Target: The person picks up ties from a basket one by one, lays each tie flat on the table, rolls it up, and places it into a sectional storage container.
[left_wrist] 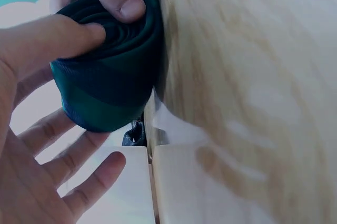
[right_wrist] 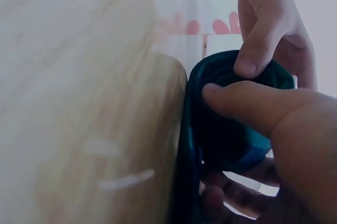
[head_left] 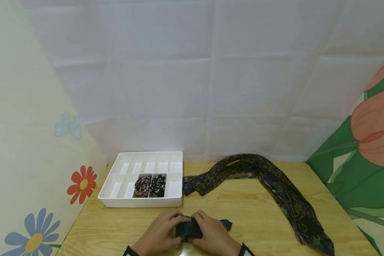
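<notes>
At the near side of the table, a dark green and navy necktie (head_left: 189, 229) is wound into a thick roll standing on its edge. My left hand (head_left: 161, 230) grips it from the left. In the left wrist view its thumb presses into the spiral side of the roll (left_wrist: 110, 92), with the fingers spread along the outside. From the right, my right hand (head_left: 215, 235) holds the same roll, its thumb on the spiral and fingers around the far side. The flat tail (head_left: 226, 224) of the tie sticks out past the right hand along the tabletop.
A white divided tray (head_left: 140, 202) stands at the back left. Two rolled neckties, one brownish (head_left: 142, 186) and one black patterned (head_left: 158, 185), sit in its front row. Several dark patterned neckties (head_left: 275, 185) lie in a long curved bunch on the right of the wooden table (head_left: 243, 206).
</notes>
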`<act>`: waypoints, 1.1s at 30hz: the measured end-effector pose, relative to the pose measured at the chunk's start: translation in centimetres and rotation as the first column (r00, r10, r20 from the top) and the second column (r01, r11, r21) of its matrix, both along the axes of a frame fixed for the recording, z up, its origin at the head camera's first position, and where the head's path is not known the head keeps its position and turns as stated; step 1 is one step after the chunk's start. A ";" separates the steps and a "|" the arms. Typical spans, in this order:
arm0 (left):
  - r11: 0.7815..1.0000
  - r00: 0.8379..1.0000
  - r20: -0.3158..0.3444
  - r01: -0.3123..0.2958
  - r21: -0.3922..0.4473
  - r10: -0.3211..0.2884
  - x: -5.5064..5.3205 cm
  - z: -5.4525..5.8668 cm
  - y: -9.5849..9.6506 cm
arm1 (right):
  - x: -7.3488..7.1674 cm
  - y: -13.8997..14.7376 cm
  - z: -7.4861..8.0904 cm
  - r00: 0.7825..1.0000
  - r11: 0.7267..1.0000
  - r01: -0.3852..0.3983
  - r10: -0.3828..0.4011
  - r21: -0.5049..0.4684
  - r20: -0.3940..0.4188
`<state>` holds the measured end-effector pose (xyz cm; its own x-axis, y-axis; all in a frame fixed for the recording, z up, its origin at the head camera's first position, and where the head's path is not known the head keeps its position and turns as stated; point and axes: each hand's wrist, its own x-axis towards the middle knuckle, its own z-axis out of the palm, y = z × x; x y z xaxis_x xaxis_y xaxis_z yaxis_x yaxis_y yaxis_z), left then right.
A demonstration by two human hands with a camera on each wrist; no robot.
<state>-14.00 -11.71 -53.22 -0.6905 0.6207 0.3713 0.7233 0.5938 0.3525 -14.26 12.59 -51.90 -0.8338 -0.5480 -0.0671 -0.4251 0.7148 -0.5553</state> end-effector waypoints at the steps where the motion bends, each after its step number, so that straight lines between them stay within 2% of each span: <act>1: 1.000 1.000 0.001 -0.004 -0.002 0.004 0.0 0.0 0.0 | 0.0 0.1 0.0 1.000 1.000 0.000 0.000 0.010 -0.004; 7: 0.999 0.999 -0.025 -0.031 -0.020 0.031 -0.1 -0.1 0.0 | -0.1 0.2 0.1 1.000 0.999 0.004 -0.004 -0.040 0.005; 14: 1.000 0.999 0.039 -0.014 -0.003 0.014 0.0 0.0 0.1 | -0.3 0.2 0.6 1.000 1.000 0.001 -0.001 -0.018 0.000; 19: 1.000 1.000 0.001 -0.013 0.006 0.013 0.0 0.1 0.0 | -0.2 0.3 0.7 1.000 1.000 -0.002 0.001 -0.010 -0.010; 26: 0.998 0.998 0.048 0.044 0.047 -0.046 -0.1 0.0 0.3 | -0.2 0.7 0.5 1.000 1.000 -0.020 0.020 -0.016 -0.008; 33: 0.999 1.000 -0.007 0.021 0.024 -0.021 -0.2 0.0 0.7 | -0.3 0.9 0.2 0.999 1.000 -0.014 0.013 -0.018 -0.030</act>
